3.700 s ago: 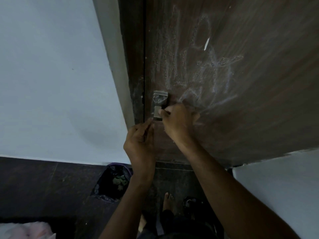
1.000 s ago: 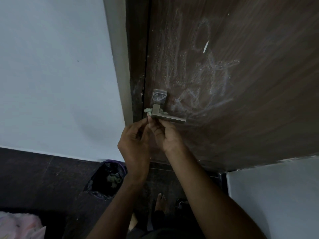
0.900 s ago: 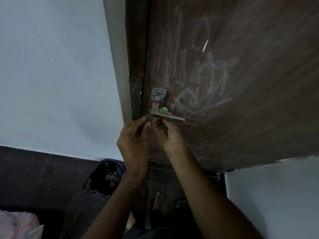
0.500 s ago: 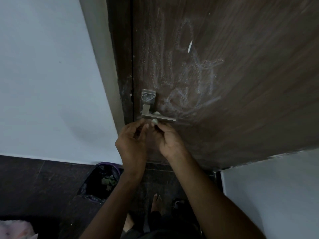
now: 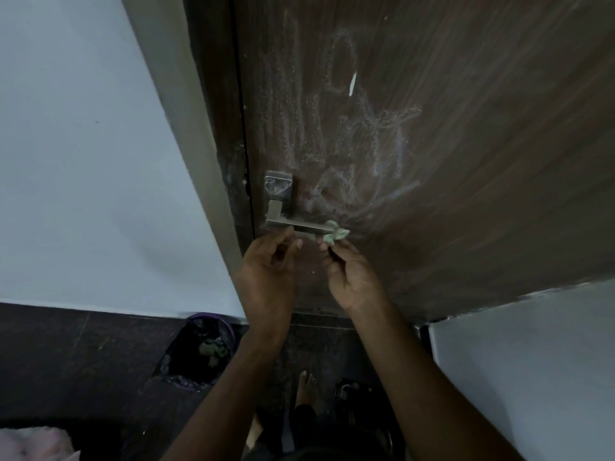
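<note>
A dark wooden door [image 5: 449, 134] marked with chalk scribbles carries a metal lever handle [image 5: 293, 223] under a square plate [image 5: 278, 187]. My right hand [image 5: 349, 271] pinches a small pale green cloth [image 5: 335, 235] against the free right end of the lever. My left hand [image 5: 269, 271] hovers just below the lever's left end, fingers loosely curled, holding nothing that I can see.
The door frame [image 5: 206, 134] and a white wall [image 5: 83, 144] lie to the left. A lined waste bin [image 5: 199, 351] with scraps stands on the dark floor. My bare foot [image 5: 304, 387] and a dark sandal [image 5: 352, 397] are below. Another white wall [image 5: 532, 361] is at right.
My right hand has slid the green cloth from the lever's left part to its right end. The two hands, close together before, are now apart. The view also shifted.
</note>
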Demonstrator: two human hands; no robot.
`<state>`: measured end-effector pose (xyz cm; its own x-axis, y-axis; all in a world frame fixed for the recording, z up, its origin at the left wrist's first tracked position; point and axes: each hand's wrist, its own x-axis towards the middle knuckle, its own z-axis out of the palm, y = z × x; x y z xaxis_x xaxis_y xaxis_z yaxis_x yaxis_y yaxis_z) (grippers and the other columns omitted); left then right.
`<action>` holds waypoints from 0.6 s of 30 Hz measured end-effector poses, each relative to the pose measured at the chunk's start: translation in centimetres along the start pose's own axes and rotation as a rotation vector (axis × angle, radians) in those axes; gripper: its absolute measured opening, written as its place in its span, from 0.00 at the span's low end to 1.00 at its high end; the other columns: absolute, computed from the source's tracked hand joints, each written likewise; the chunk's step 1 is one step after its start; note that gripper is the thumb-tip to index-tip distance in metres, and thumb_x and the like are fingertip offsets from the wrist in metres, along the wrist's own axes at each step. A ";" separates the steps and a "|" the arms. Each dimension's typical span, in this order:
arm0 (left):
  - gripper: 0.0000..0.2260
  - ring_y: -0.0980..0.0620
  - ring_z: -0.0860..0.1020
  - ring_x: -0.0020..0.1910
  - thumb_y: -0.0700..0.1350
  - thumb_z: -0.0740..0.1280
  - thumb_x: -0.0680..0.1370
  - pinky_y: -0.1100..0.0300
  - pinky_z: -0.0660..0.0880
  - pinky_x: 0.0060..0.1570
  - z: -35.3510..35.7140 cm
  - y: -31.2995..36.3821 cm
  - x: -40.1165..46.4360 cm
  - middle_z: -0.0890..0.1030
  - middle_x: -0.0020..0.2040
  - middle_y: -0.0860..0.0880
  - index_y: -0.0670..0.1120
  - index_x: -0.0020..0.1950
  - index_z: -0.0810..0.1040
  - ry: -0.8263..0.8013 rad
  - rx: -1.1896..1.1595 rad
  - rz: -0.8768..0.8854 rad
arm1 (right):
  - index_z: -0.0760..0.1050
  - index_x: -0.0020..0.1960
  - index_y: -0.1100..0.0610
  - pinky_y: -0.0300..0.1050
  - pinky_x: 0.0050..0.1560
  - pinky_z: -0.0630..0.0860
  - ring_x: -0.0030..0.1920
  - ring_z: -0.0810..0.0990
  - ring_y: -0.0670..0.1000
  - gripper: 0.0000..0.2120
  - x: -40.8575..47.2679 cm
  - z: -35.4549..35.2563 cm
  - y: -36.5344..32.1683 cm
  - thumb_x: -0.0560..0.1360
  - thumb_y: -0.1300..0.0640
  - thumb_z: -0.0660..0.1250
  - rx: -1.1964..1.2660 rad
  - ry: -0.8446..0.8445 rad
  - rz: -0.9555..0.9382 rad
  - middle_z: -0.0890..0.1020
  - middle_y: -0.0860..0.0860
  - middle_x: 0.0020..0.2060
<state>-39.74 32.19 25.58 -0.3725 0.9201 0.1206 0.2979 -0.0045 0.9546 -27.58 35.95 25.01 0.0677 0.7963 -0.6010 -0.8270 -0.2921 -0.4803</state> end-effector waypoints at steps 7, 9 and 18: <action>0.11 0.65 0.82 0.51 0.45 0.74 0.77 0.75 0.74 0.52 0.2 -0.2 -0.3 0.84 0.54 0.55 0.52 0.60 0.84 -0.013 -0.037 -0.038 | 0.80 0.43 0.63 0.36 0.37 0.82 0.33 0.82 0.46 0.11 -0.8 1.2 1.0 0.79 0.71 0.62 -0.220 -0.004 -0.110 0.85 0.52 0.32; 0.11 0.65 0.81 0.50 0.45 0.74 0.77 0.76 0.73 0.51 0.1 -0.4 -0.3 0.84 0.54 0.55 0.51 0.60 0.84 -0.003 -0.024 -0.025 | 0.81 0.46 0.64 0.37 0.38 0.82 0.35 0.84 0.48 0.07 -1.4 0.8 0.4 0.78 0.70 0.65 -0.315 0.076 -0.213 0.87 0.53 0.35; 0.12 0.66 0.81 0.50 0.43 0.74 0.77 0.79 0.71 0.52 0.0 -0.4 -0.2 0.84 0.54 0.54 0.48 0.60 0.85 0.017 0.008 -0.012 | 0.82 0.58 0.63 0.34 0.35 0.81 0.33 0.84 0.44 0.10 -1.6 1.4 -0.4 0.78 0.64 0.70 -0.818 0.302 -0.637 0.88 0.54 0.45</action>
<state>-39.76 31.99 25.17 -0.3909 0.9134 0.1137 0.3003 0.0097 0.9538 -28.17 35.56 27.04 0.5809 0.7963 -0.1688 0.0250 -0.2247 -0.9741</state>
